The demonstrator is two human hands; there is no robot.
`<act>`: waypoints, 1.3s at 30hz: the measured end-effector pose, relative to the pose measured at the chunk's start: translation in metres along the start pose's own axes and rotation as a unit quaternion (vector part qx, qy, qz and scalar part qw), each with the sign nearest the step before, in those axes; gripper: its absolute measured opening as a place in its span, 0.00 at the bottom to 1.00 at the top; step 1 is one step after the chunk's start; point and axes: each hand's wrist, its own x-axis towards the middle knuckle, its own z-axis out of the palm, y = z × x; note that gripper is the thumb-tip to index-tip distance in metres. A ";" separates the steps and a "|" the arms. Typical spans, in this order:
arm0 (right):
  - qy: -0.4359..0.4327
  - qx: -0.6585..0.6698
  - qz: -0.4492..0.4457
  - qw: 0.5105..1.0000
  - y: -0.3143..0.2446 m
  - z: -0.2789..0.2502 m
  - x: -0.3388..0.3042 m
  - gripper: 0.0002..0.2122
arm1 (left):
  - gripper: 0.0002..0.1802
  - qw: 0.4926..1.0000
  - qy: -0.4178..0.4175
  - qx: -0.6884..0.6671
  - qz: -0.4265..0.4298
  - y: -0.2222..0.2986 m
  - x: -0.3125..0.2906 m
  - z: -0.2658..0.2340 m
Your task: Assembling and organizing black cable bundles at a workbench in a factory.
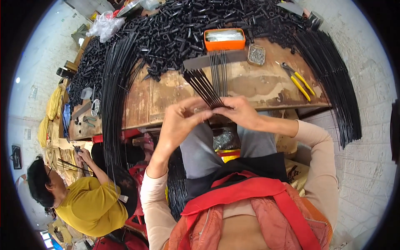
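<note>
A fan of thin black rods [201,86] is pinched between my two hands, over the front edge of the wooden table. My left hand [183,117] has its thumb and fingers closed on the rods' lower ends. From the other side, my right hand [238,111] grips the same ends, its thumb close to the left thumb. The rods' far ends spread toward a flat grey bar [196,62]. Several thin grey metal rods [223,77] lie on the table just behind my hands. My fingertips partly hide where the rods meet.
Small black tubular parts [179,29] heap across the back. Nearby are an orange box [225,45], a tray of small metal pieces [256,55] and yellow-handled pincers [298,83]. Long black rod bundles hang at left [111,96] and right [339,91]. A co-worker in yellow [89,204] sits left.
</note>
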 end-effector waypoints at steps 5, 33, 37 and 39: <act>0.016 -0.021 -0.106 0.994 0.023 -0.003 -0.006 0.08 | 0.13 0.967 0.068 -0.144 0.199 0.052 -0.006 0.040; 0.051 -0.354 -0.066 0.932 0.016 -0.169 0.172 0.10 | 0.21 0.962 0.033 -0.182 0.199 0.035 -0.003 0.047; 0.071 -0.290 -0.164 0.940 -0.074 -0.132 0.095 0.09 | 0.19 0.966 0.067 -0.187 0.166 0.045 -0.001 0.048; 0.071 -0.306 -0.232 0.921 -0.107 -0.117 0.054 0.10 | 0.18 0.970 0.070 -0.175 0.152 0.049 0.000 0.045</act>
